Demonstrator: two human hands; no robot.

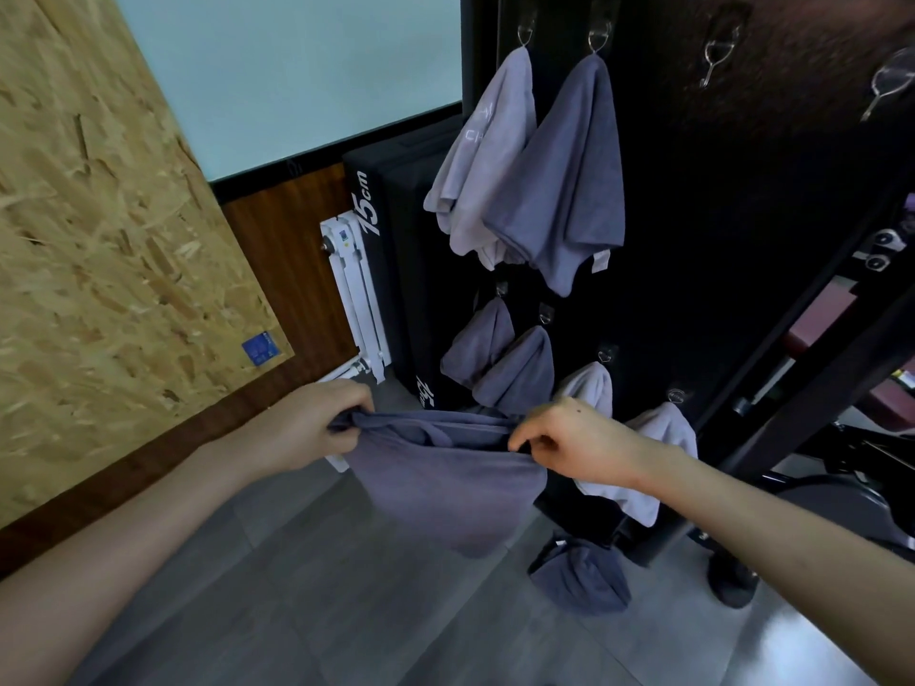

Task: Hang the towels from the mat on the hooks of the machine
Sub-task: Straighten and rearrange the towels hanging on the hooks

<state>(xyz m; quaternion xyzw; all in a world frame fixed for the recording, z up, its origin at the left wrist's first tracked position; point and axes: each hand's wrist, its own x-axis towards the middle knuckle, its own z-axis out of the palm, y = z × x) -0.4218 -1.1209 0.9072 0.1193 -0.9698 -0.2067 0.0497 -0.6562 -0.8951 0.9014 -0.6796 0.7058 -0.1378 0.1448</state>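
- I am holding the dark grey towel in the air in front of the lower part of the machine's black panel. Its top edge is stretching between my hands and the rest is sagging below.
- My left hand is gripping one bunched end of that edge with curled fingers. My right hand is pinching the other end between thumb and fingers.
- The cloth is looking light, soft and limp, so I judge it will be folding wherever it is not supported. A bunched corner seems the best place to take hold for hooking; I cannot see a hanging loop on it.
- Two empty hooks are showing at the panel's upper right.
- Six hung towels are draping down the panel's left and lower hooks, some dark, some pale.
- One more dark towel is sitting at the panel's foot; I cannot tell whether it is hooked or lying on the floor.
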